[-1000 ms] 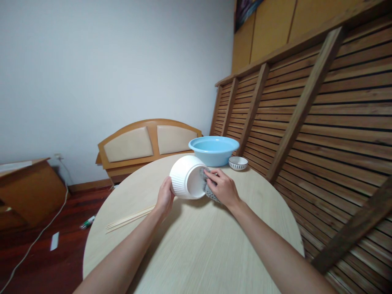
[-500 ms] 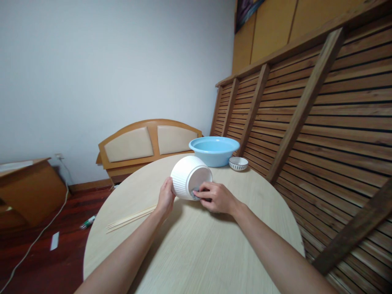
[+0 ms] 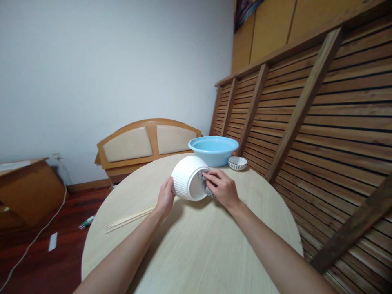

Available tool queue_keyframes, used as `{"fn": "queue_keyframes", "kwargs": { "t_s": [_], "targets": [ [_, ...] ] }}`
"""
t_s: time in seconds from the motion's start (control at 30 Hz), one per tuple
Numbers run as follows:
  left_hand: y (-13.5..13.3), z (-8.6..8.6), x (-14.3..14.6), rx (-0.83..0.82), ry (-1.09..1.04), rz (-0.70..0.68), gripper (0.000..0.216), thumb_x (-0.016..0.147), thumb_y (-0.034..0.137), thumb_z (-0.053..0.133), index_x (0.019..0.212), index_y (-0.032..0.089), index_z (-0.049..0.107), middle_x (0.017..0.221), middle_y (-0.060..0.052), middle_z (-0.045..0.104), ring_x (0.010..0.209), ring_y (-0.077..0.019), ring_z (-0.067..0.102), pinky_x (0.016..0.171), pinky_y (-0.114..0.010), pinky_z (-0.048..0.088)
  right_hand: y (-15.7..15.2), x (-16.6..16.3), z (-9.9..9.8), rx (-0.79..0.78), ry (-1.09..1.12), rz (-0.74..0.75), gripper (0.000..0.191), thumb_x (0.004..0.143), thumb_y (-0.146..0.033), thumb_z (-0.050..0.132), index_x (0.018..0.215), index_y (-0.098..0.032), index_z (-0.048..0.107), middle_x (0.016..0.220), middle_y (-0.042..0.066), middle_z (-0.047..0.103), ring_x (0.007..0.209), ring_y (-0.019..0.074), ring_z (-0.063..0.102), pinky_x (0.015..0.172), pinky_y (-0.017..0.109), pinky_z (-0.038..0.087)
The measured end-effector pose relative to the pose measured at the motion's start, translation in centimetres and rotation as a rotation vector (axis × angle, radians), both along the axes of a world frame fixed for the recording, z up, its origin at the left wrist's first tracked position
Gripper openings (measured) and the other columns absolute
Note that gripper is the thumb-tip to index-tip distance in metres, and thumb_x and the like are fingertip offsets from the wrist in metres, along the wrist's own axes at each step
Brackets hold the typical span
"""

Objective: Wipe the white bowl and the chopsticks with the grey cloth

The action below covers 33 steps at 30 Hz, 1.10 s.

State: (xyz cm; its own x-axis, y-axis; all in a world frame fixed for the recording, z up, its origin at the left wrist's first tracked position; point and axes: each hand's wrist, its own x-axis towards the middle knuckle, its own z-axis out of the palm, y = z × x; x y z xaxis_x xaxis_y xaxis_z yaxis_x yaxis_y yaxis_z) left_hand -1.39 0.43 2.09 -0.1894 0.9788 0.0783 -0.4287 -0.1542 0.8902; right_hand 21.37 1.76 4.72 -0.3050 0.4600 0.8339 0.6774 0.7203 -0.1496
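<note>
A white ribbed bowl (image 3: 185,179) is held tilted on its side above the round wooden table (image 3: 196,245), its mouth facing right. My left hand (image 3: 165,199) grips the bowl's outer wall from the left. My right hand (image 3: 222,188) presses a grey cloth (image 3: 206,184) against the bowl's rim and inside, fingers closed on the cloth. Most of the cloth is hidden under my fingers.
A light blue basin (image 3: 213,150) and a small patterned bowl (image 3: 237,163) stand at the table's far side. Chopsticks (image 3: 130,218) lie at the left edge. A slatted wooden frame (image 3: 306,122) leans along the right. A headboard (image 3: 147,143) stands behind.
My right hand with the cloth went down to the bowl's lower rim, then came back up to its right rim. The bowl tipped slightly; my left hand stayed in place.
</note>
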Motion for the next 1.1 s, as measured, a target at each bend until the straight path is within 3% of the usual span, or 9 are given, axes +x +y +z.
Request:
{"fn": "queue_keyframes", "kwargs": {
  "t_s": [0.27,0.57,0.7,1.1],
  "targets": [
    [-0.10,0.19,0.22,-0.006,-0.017,-0.020,0.048,0.071,0.058,0.078,0.091,0.017,0.063,0.087,-0.001,0.062,0.076,-0.0143,0.053,0.062,-0.024,0.043,0.60,0.59,-0.34,-0.083,0.039,-0.043,0.027,0.095,-0.018,0.060,0.117,-0.025,0.075,0.108,0.006,0.071,0.098,0.0205,0.068,0.084,0.034,0.057],
    [0.00,0.16,0.14,-0.023,-0.049,0.007,0.044,0.074,0.053,0.075,0.095,0.018,0.062,0.088,-0.001,0.064,0.075,-0.0146,0.056,0.063,-0.024,0.045,0.44,0.98,-0.50,-0.201,-0.263,0.321,0.025,0.090,-0.020,0.066,0.113,-0.025,0.077,0.104,0.005,0.072,0.090,0.0166,0.068,0.082,0.030,0.056],
    [0.18,0.03,0.10,-0.017,-0.055,0.010,0.045,0.073,0.053,0.076,0.097,0.017,0.063,0.090,-0.001,0.064,0.075,-0.0144,0.056,0.061,-0.024,0.045,0.12,0.75,-0.62,-0.236,-0.282,0.377,0.027,0.086,-0.017,0.068,0.108,-0.026,0.078,0.101,0.003,0.072,0.085,0.0153,0.068,0.079,0.028,0.055],
    [0.45,-0.40,-0.35,-0.019,-0.021,-0.037,0.049,0.074,0.057,0.076,0.098,0.016,0.065,0.089,-0.003,0.066,0.074,-0.0145,0.056,0.062,-0.024,0.043,0.68,0.45,-0.67,-0.110,0.051,-0.066,0.026,0.096,-0.023,0.060,0.117,-0.028,0.076,0.103,0.005,0.070,0.087,0.0174,0.068,0.076,0.029,0.056]
  ]
}}
